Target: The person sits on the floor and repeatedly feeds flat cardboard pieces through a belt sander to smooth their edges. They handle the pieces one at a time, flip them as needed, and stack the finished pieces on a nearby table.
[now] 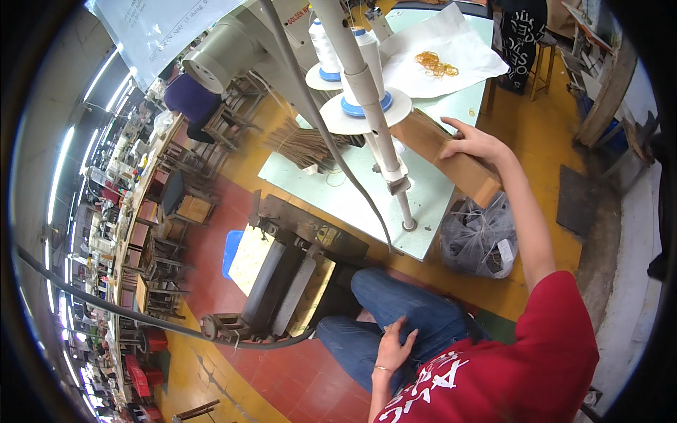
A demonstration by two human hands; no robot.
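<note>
My right hand reaches out to a long brown box at the right edge of the pale green table. Its fingers and thumb are bent over the top of the box, gripping it; part of the fingers is hidden. The near end of the box juts past the table edge. My left hand lies on my thigh with its fingers apart and nothing in it. To the left on the table sits a bundle of thin brown strips.
White thread cones stand on round holders beside a metal post. Yellow rubber bands lie on white paper. Below the table are a tied plastic bag and a dark machine part. A co-worker in purple sits further left.
</note>
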